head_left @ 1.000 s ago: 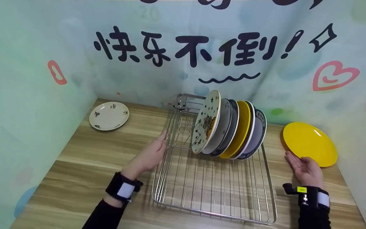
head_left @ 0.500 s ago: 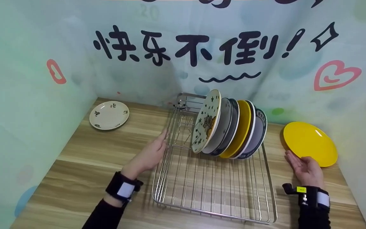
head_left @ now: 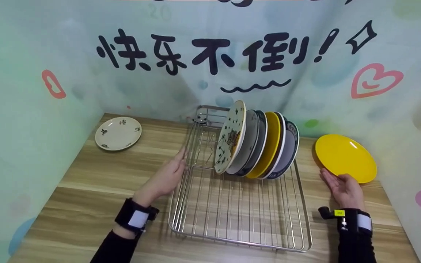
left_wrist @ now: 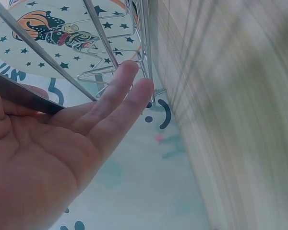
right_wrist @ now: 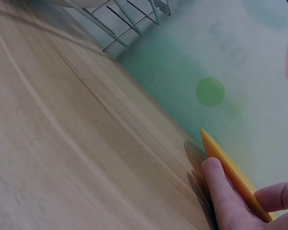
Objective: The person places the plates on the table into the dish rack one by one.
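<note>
My left hand point(head_left: 167, 177) holds the left side rail of a wire dish rack point(head_left: 239, 239). In the left wrist view the rail passes between the thumb side and palm of that hand point(left_wrist: 53, 153), and two fingertips point(left_wrist: 129, 69) extend past the wires. At the right, my right hand point(head_left: 345, 190) pinches the near edge of a yellow plate point(head_left: 345, 157), thumb on top and fingers beneath. The right wrist view shows this yellow plate point(right_wrist: 230, 170) tilted, its rim by the tabletop. Several plates stand on edge in the rack, foremost a star-patterned plate point(head_left: 230, 140).
A small white plate point(head_left: 118, 133) with little motifs lies on the wooden table point(head_left: 97, 204) at the back left. Behind the rack hangs a printed cloth backdrop point(head_left: 210, 87). Another yellow plate point(head_left: 269, 146) stands among the racked ones.
The whole head view has shifted slightly, so everything sits a little further left. Both hands keep their hold, and the plates and rack stay in place.
</note>
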{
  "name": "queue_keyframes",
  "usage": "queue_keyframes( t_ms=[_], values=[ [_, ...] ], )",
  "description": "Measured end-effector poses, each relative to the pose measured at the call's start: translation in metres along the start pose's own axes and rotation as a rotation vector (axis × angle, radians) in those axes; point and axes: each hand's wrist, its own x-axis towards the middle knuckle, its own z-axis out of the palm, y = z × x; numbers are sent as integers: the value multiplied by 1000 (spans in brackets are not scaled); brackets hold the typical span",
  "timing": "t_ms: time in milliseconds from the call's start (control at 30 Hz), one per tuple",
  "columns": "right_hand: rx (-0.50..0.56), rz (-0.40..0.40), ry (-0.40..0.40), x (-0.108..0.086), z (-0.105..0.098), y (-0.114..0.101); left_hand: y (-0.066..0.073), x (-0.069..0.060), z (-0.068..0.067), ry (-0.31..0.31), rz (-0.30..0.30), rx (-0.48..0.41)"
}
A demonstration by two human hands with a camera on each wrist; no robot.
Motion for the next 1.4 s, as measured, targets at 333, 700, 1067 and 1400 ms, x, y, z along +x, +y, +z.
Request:
queue_keyframes(
  t_ms=[333,700,1067,1400],
  values=[
    [-54,-39,-7,0,2,7,-4,-2,-1,16,0,-19],
    [-209,-122,-6,-15,-3,19,-2,-2,-1,-8,29,-6],
    [-339,-238,-111,-47,7,24,-1,-2,1,-10,-2,-37],
    [-401,-375,-211,-73,33,30,2,2,1,-8,12,-18]
  ],
)
